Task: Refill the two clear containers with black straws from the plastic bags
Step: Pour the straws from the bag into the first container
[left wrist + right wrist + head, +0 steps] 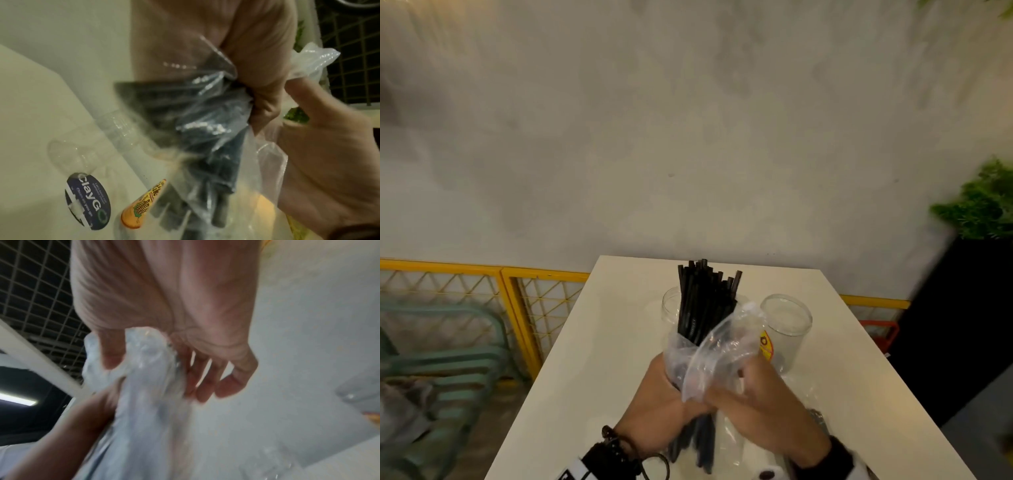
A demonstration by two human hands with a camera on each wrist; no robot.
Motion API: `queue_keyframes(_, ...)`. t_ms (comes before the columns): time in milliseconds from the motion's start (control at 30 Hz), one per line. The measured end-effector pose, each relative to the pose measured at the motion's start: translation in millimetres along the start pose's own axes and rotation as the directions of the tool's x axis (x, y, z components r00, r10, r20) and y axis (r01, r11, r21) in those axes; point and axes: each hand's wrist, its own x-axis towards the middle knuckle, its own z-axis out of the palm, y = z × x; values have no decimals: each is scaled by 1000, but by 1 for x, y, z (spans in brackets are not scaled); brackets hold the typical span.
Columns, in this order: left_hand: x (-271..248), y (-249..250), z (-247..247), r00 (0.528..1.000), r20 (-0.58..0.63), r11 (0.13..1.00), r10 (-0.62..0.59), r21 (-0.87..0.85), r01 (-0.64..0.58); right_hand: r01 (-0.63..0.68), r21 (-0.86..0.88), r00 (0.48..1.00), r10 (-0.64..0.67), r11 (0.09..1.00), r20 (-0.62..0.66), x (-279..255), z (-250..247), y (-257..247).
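Note:
A bundle of black straws [703, 301] sticks up out of a clear plastic bag [717, 346] over the near middle of the white table [592, 342]. My left hand [662, 397] grips the bag and the straws inside it from the left. From the right, my right hand [753, 401] grips the crumpled plastic; in the right wrist view its thumb and fingers pinch the bag [148, 374]. Behind the bundle stand two clear containers, one [671, 306] partly hidden by the straws, the other [786, 329] to its right with nothing in it. The left wrist view shows the straws [205, 129] blurred through the plastic.
A yellow mesh railing [517, 294] runs along the table's left side, with a green chair [441, 359] beyond it. At the right a black planter [962, 325] holds a green plant [983, 202]. A round dark sticker [88, 201] is seen on the table in the left wrist view.

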Motion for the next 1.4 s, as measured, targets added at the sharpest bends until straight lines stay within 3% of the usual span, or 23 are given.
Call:
queue_keyframes(67, 0, -2, -6, 998, -48, 999, -41, -36, 39, 104, 50, 985, -96, 993, -143, -5, -15, 12)
queue_keyframes(133, 0, -6, -13, 991, -104, 995, -88, -45, 84, 215, 187, 918, -134, 958, -373, -11, -32, 10)
queue_keyframes(200, 0, -8, -14, 991, -96, 995, -97, 19, 100, 320, 186, 874, -213, 929, -436, -15, -35, -4)
queue_keyframes(267, -3, -6, -12, 994, -47, 994, -101, 41, 103, 352, -42, 833, -334, 935, -441, -14, -27, -10)
queue_keyframes(333, -4, -7, -12, 991, -58, 992, -122, -31, 120, 378, -255, 743, -455, 890, -490, -12, -23, -3)
queue_keyframes(400, -4, -6, -17, 987, -73, 980, -143, -153, 130, 356, -243, 694, -429, 902, -578, -14, -23, 8)
queue_keyframes(467, -1, -5, -22, 985, -60, 932, -159, -337, 130, 328, -145, 710, -345, 933, -614, -19, -17, 18)
queue_keyframes(533, 2, -3, -23, 983, -59, 867, -175, -482, 126, 283, -278, 748, -393, 918, -535, -22, 3, 23)
queue_keyframes(600, 4, 0, -17, 982, -75, 855, -171, -506, 110, 246, -381, 780, -415, 891, -468, -24, 26, 26)
queue_keyframes(633, 4, 2, -13, 982, -96, 878, -163, -468, 100, 234, -323, 799, -371, 917, -474, -24, 32, 27)
queue_keyframes(700, 3, 4, -8, 972, -188, 930, -141, -362, 65, 190, -1, 863, -167, 982, -477, -24, 34, 19)
queue_keyframes(767, -1, 3, 1, 963, -263, 962, -64, -273, -11, 71, 343, 957, 33, 937, -289, -25, 34, 15)
queue_keyframes(800, -3, 6, 12, 964, -266, 979, -11, -201, -45, 12, 429, 973, 88, 903, -212, -23, 35, 14)
queue_keyframes(867, -9, 13, 31, 977, -211, 999, 44, -14, -48, -43, 477, 975, 141, 878, -173, -12, 38, 19)
queue_keyframes(933, -12, 12, 41, 999, -12, 999, 47, -14, -47, -47, 501, 966, 167, 864, -198, -1, 33, 31)
queue_keyframes(1000, -11, 6, 34, 958, 286, 1000, 30, -5, -30, -34, 529, 959, 176, 848, -221, 4, 20, 35)
queue_keyframes(1067, -10, -1, 21, 887, 460, 999, -37, 28, 28, -37, 527, 958, 179, 849, -222, 0, 7, 40)
queue_keyframes(1233, -2, -18, 4, 830, 540, 990, -142, 79, 118, -122, 435, 951, 231, 892, -207, -15, -8, 57)
queue_keyframes(1333, 16, -25, -9, 845, 507, 981, -169, 169, 95, -316, 353, 905, 392, 881, -168, -15, -6, 71)
queue_keyframes(1400, 28, -25, -14, 854, 490, 967, -176, 248, 57, -331, 292, 887, 401, 897, -228, -17, -5, 79)
